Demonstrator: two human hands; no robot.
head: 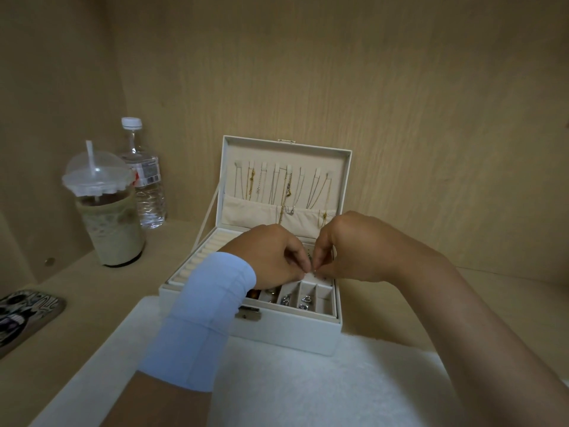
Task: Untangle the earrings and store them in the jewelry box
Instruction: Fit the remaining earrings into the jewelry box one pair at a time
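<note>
The left hand (271,257) and right hand (348,248) are brought together above the open jewelry box (277,331), fingertips nearly touching. A tiny gold earring (314,270) is pinched between them; which hand bears the grip cannot be told. A pale blue band (203,315) is worn around the left wrist. More pieces are seen in the front compartments of the box, and chains (286,186) are hung inside the raised lid. The box is set on a white cloth (308,389) on the wooden surface (92,288). At left an iced drink (107,217), a water bottle (144,177) and a phone (24,315) are placed.
</note>
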